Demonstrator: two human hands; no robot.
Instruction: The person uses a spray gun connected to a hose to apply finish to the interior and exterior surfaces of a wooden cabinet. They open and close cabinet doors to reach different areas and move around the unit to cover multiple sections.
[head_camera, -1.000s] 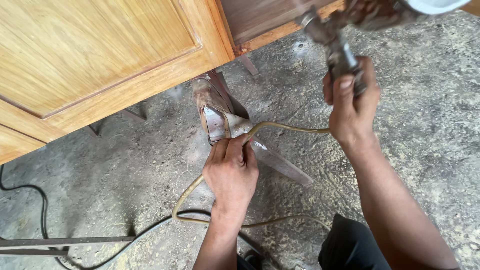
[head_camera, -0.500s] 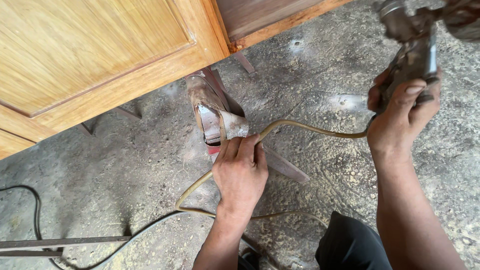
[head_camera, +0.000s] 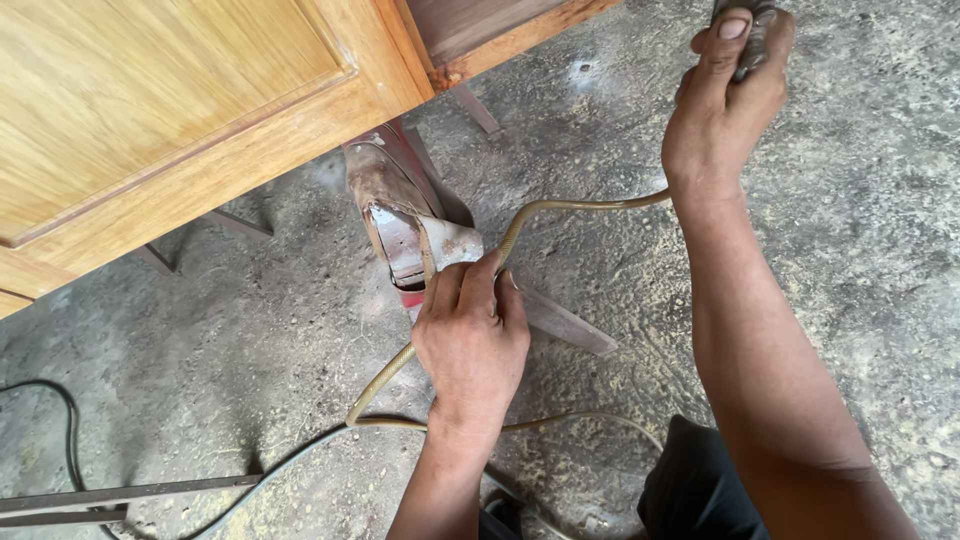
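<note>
Two bare hands work under a wooden door (head_camera: 170, 110). Left hand (head_camera: 470, 335), palm down, curls its fingers around a tan hose (head_camera: 580, 207) beside a metal stand (head_camera: 400, 215). Right hand (head_camera: 725, 95), arm stretched forward, grips a tool (head_camera: 752, 30) at the picture's top edge.

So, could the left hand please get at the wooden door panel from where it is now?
Probably yes: the left hand grips the hose just below the wooden door panel, with only open space between them.
</note>
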